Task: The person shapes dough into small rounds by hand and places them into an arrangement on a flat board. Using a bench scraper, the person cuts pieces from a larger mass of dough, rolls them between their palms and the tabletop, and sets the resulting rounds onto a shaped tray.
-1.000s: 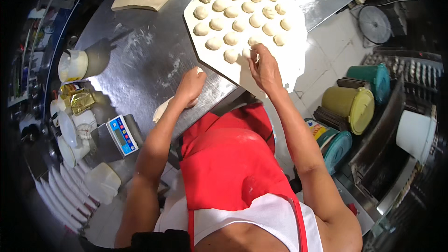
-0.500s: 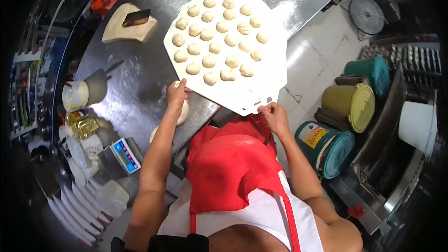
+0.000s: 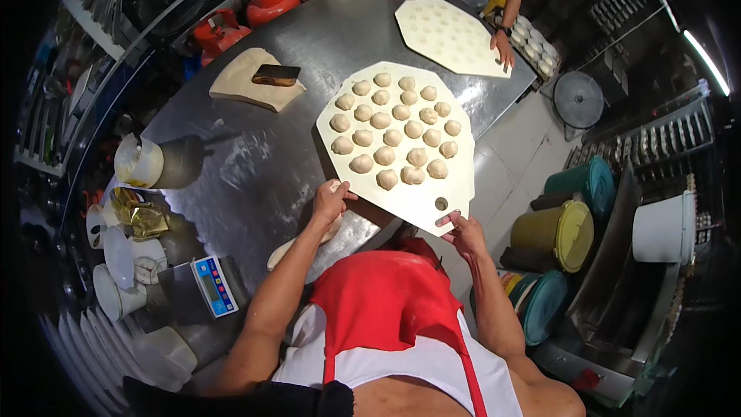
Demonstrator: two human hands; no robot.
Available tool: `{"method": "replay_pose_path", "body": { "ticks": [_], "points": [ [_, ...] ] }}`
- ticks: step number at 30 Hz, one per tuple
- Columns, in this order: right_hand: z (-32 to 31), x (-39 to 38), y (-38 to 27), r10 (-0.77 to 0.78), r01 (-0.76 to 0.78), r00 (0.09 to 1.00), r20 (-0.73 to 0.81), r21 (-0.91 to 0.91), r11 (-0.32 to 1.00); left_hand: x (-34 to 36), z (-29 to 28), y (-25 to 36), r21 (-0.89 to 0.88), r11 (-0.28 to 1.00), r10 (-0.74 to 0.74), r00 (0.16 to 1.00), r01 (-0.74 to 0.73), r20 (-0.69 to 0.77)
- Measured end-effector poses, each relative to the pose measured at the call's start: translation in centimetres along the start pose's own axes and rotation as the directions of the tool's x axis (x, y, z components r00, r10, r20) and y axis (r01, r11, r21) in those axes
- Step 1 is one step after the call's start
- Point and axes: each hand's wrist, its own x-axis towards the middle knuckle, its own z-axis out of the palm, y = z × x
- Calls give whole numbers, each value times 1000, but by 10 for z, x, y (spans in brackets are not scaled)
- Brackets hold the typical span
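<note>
A white angular board (image 3: 363, 197) carries several rows of small round dough balls (image 3: 392, 137). Its near corner has a round hole. My left hand (image 3: 332, 202) is closed on the board's near-left edge, thumb on top; a pale bit by that hand is too small to make out. At the corner beside the hole, my right hand (image 3: 465, 235) pinches the board. Below my left hand, partly hidden by my forearm, a pale dough piece (image 3: 282, 253) lies on the table.
The metal table (image 3: 231, 147) holds a dough slab (image 3: 239, 81) with a dark scraper (image 3: 276, 75) on it, a white tub (image 3: 139, 162) and a digital scale (image 3: 214, 287). Across it, a co-worker's hand (image 3: 502, 50) touches another white board (image 3: 448, 35). Lidded buckets (image 3: 552, 235) stand at right.
My view has tilted up, so the table and board sit lower in the picture. The co-worker and the whole second board now show. Both my hands keep hold of the board.
</note>
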Motion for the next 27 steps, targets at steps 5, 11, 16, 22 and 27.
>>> {"method": "replay_pose_path", "body": {
  "ticks": [5, 11, 16, 22, 27],
  "points": [
    [23, 62, -57, -208, 201, 977, 49, 115, 973, 6, 7, 31, 46, 992, 114, 992, -116, 43],
    [101, 189, -173, -283, 270, 946, 158, 100, 958, 44, 9, -9, 110, 970, 231, 964, -217, -129],
    [124, 289, -225, -223, 225, 925, 307, 31, 974, 60, 16, -26, 170, 984, 107, 916, -43, -388],
    [12, 386, -272, -532, 523, 837, 131, -480, 704, 47, 6, -26, 13, 996, -67, 803, 92, -592],
    [-173, 536, -331, -973, -88, 117, -198, -978, 189, 78, 30, 10, 80, 965, -141, 753, 249, -643]
  ]
}}
